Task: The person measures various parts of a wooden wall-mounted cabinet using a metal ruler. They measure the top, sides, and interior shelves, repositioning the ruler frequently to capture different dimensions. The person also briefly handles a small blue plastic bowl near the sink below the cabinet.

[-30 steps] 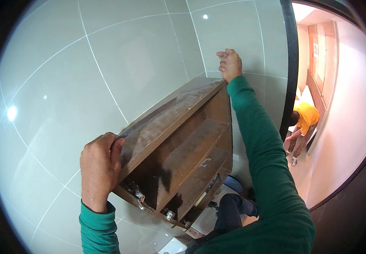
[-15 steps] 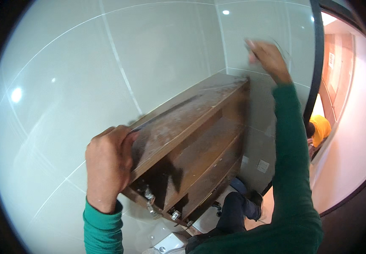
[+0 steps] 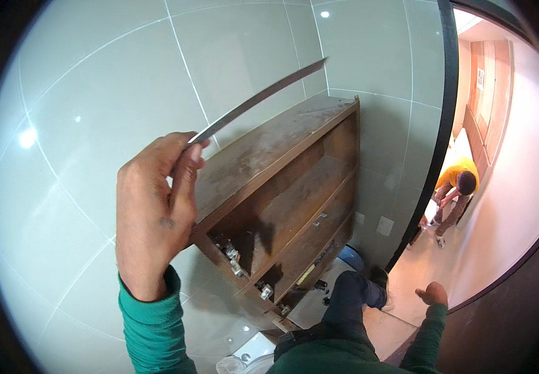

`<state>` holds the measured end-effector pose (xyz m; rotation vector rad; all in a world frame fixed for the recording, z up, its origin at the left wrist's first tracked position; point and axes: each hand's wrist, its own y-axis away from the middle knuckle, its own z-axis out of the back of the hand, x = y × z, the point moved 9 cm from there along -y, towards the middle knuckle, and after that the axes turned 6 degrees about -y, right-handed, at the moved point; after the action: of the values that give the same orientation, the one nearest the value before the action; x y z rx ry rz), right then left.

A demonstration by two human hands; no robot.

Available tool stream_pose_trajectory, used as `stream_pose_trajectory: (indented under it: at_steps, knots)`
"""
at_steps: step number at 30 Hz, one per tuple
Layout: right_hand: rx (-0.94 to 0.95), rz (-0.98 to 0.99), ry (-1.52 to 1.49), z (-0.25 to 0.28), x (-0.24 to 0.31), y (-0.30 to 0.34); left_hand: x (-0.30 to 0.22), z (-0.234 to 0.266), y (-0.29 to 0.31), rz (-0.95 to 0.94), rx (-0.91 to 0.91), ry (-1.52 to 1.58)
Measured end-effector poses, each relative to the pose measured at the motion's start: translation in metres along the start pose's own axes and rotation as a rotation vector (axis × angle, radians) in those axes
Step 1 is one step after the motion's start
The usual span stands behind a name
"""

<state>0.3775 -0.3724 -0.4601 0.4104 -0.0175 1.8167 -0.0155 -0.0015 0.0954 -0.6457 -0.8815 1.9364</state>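
Note:
My left hand [image 3: 154,212], raised at the left, pinches one end of a long thin flat strip [image 3: 258,98] between thumb and fingers. The strip slants up and away to the right, above the cabinet top and in front of the tiled wall. Below it stands a brown wooden wall cabinet [image 3: 276,156] with a dusty top, open shelves and metal hinges [image 3: 266,290] along its near side. Down at the lower right is my right hand [image 3: 433,293], away from the cabinet. One finger stretches out to the left, and I see nothing held in it.
Grey tiles [image 3: 120,81] cover the walls behind the cabinet. A dark door frame [image 3: 441,124] stands at the right, and beyond it a person in a yellow top [image 3: 458,176] bends down. A blue rounded thing [image 3: 350,257] and white fixtures [image 3: 257,346] are low beneath the cabinet.
My left hand has lifted the strip off the cabinet top. My right hand has dropped from above the cabinet's far end to the lower right. The person beyond the doorway shows more fully.

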Motion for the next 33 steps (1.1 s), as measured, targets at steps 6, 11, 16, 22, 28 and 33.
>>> stream_pose_trajectory:
  at_steps: [6, 11, 16, 22, 28, 33]
  knots:
    - [-0.343, 0.688, -0.932, 0.175, 0.163, 0.078, -0.035, -0.025, 0.017, 0.175, 0.487, 0.611]
    - [-0.036, 0.983, -1.433, 0.263, 0.263, 0.147, -0.048, -0.046, 0.047, 0.257, 0.631, 0.798]
    - [-0.815, 1.134, -0.925, 0.342, 0.285, 0.227, -0.047, -0.04, 0.058, 0.114, 0.594, 0.611]
    - [-0.908, 1.396, -0.322, 0.36, 0.312, 0.283, -0.064, -0.007, 0.055, -0.425, 0.074, 0.189]
    - [-0.997, 1.285, -0.396, 0.357, 0.305, 0.261, -0.096, -0.018, 0.062, -0.449, -0.249, -0.17]
    - [-1.027, 1.209, -0.201, 0.365, 0.323, 0.282, -0.16, -0.055, 0.064, -0.451, -0.127, 0.108]
